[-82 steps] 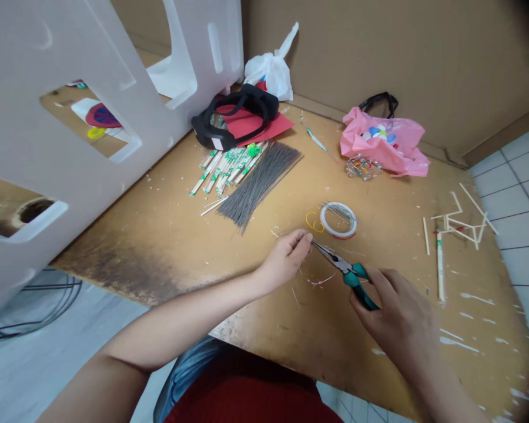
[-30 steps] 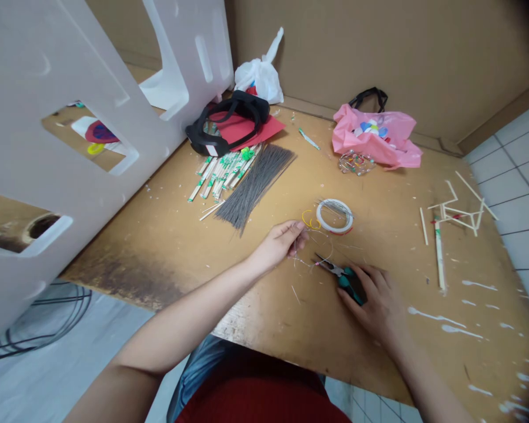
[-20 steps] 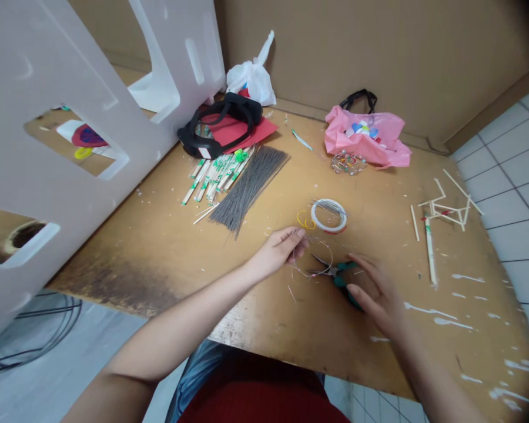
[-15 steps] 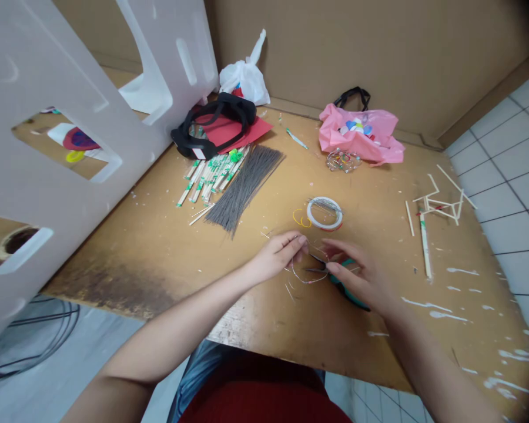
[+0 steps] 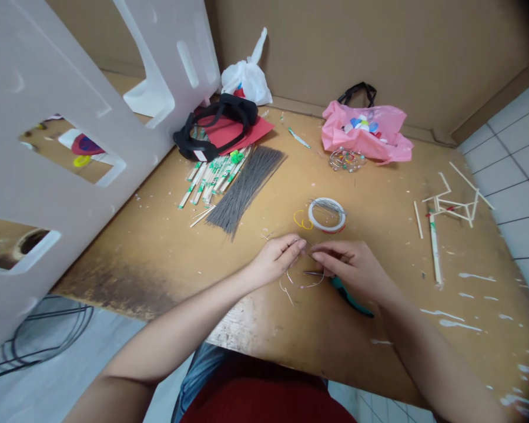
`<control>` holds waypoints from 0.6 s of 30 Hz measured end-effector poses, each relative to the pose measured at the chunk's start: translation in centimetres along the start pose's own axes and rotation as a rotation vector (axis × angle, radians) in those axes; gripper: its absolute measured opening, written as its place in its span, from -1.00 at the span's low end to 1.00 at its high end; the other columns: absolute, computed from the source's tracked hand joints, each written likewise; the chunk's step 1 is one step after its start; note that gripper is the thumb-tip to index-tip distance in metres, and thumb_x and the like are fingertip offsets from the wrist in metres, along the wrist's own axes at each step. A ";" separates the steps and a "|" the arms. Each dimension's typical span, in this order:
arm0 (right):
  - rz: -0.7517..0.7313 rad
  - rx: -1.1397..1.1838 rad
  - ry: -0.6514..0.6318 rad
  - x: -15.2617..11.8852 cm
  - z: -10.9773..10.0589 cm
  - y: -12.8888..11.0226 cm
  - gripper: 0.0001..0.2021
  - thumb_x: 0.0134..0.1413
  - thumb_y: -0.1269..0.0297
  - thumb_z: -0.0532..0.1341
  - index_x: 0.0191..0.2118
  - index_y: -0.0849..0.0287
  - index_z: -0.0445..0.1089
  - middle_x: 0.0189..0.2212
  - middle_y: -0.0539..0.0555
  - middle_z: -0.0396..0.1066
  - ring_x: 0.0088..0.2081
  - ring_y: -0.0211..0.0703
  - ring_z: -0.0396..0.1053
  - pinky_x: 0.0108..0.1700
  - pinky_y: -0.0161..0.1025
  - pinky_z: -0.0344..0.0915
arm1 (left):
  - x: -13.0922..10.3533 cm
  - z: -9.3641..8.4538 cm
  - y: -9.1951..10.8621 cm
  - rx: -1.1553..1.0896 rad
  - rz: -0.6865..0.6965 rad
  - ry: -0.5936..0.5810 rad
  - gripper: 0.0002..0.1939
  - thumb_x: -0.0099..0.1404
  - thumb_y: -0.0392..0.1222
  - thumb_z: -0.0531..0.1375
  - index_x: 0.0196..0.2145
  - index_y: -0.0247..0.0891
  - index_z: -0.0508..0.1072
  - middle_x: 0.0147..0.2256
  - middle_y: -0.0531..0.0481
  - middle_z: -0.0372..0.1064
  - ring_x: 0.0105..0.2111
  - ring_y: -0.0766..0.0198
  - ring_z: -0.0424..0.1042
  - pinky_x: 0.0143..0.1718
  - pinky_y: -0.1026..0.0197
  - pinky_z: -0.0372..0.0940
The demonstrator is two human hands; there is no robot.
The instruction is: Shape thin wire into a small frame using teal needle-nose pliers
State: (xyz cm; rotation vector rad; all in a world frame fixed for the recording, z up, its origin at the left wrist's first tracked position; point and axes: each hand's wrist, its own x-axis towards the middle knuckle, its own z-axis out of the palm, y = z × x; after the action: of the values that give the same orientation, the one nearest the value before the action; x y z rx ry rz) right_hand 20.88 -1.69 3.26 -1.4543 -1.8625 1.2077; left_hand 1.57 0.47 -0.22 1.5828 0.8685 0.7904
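Note:
A thin wire loop [image 5: 306, 286] with small beads on it hangs between my hands, just above the wooden table. My left hand [image 5: 278, 257] is closed, thumb and fingertips pinching the wire near the top of the loop. Close beside it, my right hand [image 5: 350, 263] is also closed, its thumb and index finger on the wire at the other side. Pliers with teal handles [image 5: 351, 299] lie under and beside the right hand, which partly hides them; their dark jaws point left behind the loop. A loose bit of wire [image 5: 287, 295] is at lower left.
Beyond my hands lie a white ring [image 5: 312, 220] with wires across it and a yellow wire [image 5: 301, 220]. Farther back are grey wires [image 5: 247, 191], wrapped chopsticks [image 5: 198, 182], a black headset [image 5: 189, 141], a pink bag [image 5: 394, 129] and beaded wires [image 5: 346, 160]. Joined sticks [image 5: 454, 205] lie right.
My right hand has moved left toward my left hand and closed on the wire; its fingers were apart over the pliers. The pliers now lie beneath it. The view has shifted slightly.

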 end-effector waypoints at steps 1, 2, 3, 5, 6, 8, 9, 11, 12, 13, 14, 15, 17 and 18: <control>0.022 0.045 -0.024 0.1 0.0 0.2 -0.68 0.13 0.03 0.14 -0.37 0.16 0.48 -0.56 0.01 0.42 -0.53 -0.28 0.34 -0.45 -0.30 0.27 | -0.1 0.1 0.1 0.017 0.015 -0.012 -0.63 0.37 0.00 -0.05 -0.45 -0.29 0.31 -0.64 0.16 0.09 -0.62 0.44 0.11 -0.53 0.34 0.09; 0.048 0.103 -0.052 0.2 0.1 0.4 -0.64 0.16 0.01 0.11 -0.41 0.17 0.46 -0.58 0.01 0.41 -0.55 -0.28 0.34 -0.46 -0.31 0.27 | -0.2 0.1 0.2 0.034 0.031 -0.024 -0.64 0.37 -0.01 -0.04 -0.45 -0.29 0.31 -0.64 0.17 0.08 -0.62 0.44 0.10 -0.53 0.34 0.08; 0.076 0.164 -0.083 0.3 0.1 0.6 -0.62 0.16 -0.01 0.10 -0.44 0.18 0.44 -0.58 0.00 0.41 -0.57 -0.29 0.35 -0.47 -0.31 0.28 | -0.3 0.1 0.3 0.047 0.046 -0.035 -0.65 0.37 -0.02 -0.04 -0.44 -0.29 0.32 -0.63 0.16 0.08 -0.61 0.44 0.10 -0.52 0.34 0.07; 0.129 0.263 -0.119 0.6 0.2 0.9 -0.62 0.14 -0.03 0.10 -0.42 0.19 0.42 -0.57 0.00 0.42 -0.59 -0.29 0.36 -0.50 -0.32 0.30 | -0.3 0.1 0.4 0.041 0.044 -0.052 -0.64 0.37 -0.01 -0.04 -0.43 -0.30 0.33 -0.63 0.16 0.08 -0.61 0.44 0.10 -0.52 0.34 0.08; 0.147 0.286 -0.117 0.7 0.2 1.0 -0.62 0.13 -0.05 0.11 -0.41 0.19 0.42 -0.57 0.00 0.42 -0.59 -0.29 0.36 -0.51 -0.33 0.29 | -0.3 0.1 0.4 0.018 0.025 -0.059 -0.63 0.37 0.01 -0.04 -0.43 -0.30 0.33 -0.63 0.15 0.09 -0.61 0.44 0.11 -0.52 0.34 0.09; 0.169 0.291 -0.070 0.9 0.1 1.0 -0.60 0.11 -0.07 0.12 -0.43 0.19 0.40 -0.59 -0.01 0.40 -0.61 -0.30 0.34 -0.55 -0.34 0.27 | -0.2 -0.1 0.2 -0.064 -0.042 -0.070 -0.59 0.35 0.07 -0.05 -0.42 -0.31 0.34 -0.62 0.13 0.13 -0.61 0.43 0.14 -0.53 0.33 0.11; 0.175 0.283 -0.034 0.9 0.0 1.0 -0.59 0.10 -0.08 0.12 -0.46 0.19 0.39 -0.59 -0.01 0.40 -0.62 -0.31 0.33 -0.56 -0.35 0.26 | -0.1 -0.2 0.1 -0.112 -0.082 -0.069 -0.56 0.34 0.11 -0.05 -0.40 -0.32 0.35 -0.61 0.12 0.16 -0.61 0.42 0.16 -0.53 0.33 0.12; 0.180 0.275 0.030 1.0 -0.4 0.9 -0.58 0.07 -0.10 0.14 -0.50 0.19 0.37 -0.60 -0.01 0.39 -0.62 -0.32 0.31 -0.56 -0.35 0.26 | 0.1 -0.3 -0.1 -0.193 -0.148 -0.044 -0.53 0.31 0.16 -0.03 -0.37 -0.34 0.36 -0.59 0.09 0.22 -0.61 0.42 0.20 -0.54 0.32 0.15; 0.181 0.276 0.049 0.9 -0.6 0.9 -0.58 0.06 -0.11 0.14 -0.51 0.19 0.36 -0.60 0.00 0.39 -0.62 -0.32 0.31 -0.56 -0.34 0.27 | 0.2 -0.4 -0.1 -0.224 -0.170 -0.023 -0.52 0.30 0.18 -0.02 -0.37 -0.34 0.37 -0.57 0.07 0.25 -0.62 0.42 0.22 -0.54 0.32 0.16; 0.179 0.281 0.062 0.9 -0.8 0.8 -0.57 0.06 -0.11 0.14 -0.51 0.19 0.36 -0.59 0.00 0.40 -0.62 -0.32 0.31 -0.55 -0.34 0.27 | 0.3 -0.5 -0.1 -0.245 -0.183 -0.002 -0.52 0.28 0.19 0.00 -0.36 -0.34 0.37 -0.57 0.06 0.26 -0.62 0.42 0.22 -0.55 0.32 0.16; 0.178 0.288 0.069 0.9 -1.0 0.8 -0.58 0.05 -0.12 0.14 -0.49 0.19 0.37 -0.59 0.00 0.40 -0.62 -0.32 0.31 -0.55 -0.34 0.27 | 0.3 -0.5 -0.1 -0.259 -0.187 0.015 -0.52 0.27 0.19 0.01 -0.36 -0.34 0.37 -0.56 0.06 0.27 -0.62 0.42 0.23 -0.55 0.32 0.16; 0.176 0.294 0.077 0.9 -1.2 0.9 -0.57 0.05 -0.12 0.14 -0.48 0.19 0.37 -0.59 -0.01 0.41 -0.62 -0.32 0.31 -0.55 -0.34 0.26 | 0.3 -0.5 -0.1 -0.267 -0.185 0.026 -0.53 0.27 0.19 0.02 -0.37 -0.34 0.37 -0.56 0.06 0.28 -0.62 0.42 0.23 -0.55 0.32 0.16; 0.169 0.299 0.095 0.9 -1.4 0.9 -0.57 0.05 -0.14 0.14 -0.46 0.19 0.39 -0.59 -0.01 0.41 -0.63 -0.33 0.30 -0.55 -0.34 0.25 | 0.3 -0.5 0.1 -0.270 -0.172 0.033 -0.56 0.26 0.16 0.06 -0.37 -0.34 0.38 -0.56 0.07 0.28 -0.60 0.43 0.24 -0.53 0.32 0.17; 0.166 0.297 0.106 0.9 -1.4 0.9 -0.56 0.05 -0.14 0.14 -0.45 0.19 0.39 -0.59 -0.01 0.41 -0.63 -0.33 0.29 -0.55 -0.34 0.24 | 0.3 -0.5 0.2 -0.268 -0.167 0.037 -0.58 0.25 0.14 0.08 -0.38 -0.33 0.38 -0.56 0.07 0.28 -0.60 0.43 0.24 -0.52 0.33 0.17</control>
State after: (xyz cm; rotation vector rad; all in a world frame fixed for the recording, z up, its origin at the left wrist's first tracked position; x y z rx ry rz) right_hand 22.21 -0.34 3.03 -1.4942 -1.4441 1.3879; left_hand 1.30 0.97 0.04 1.2475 0.8700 0.7823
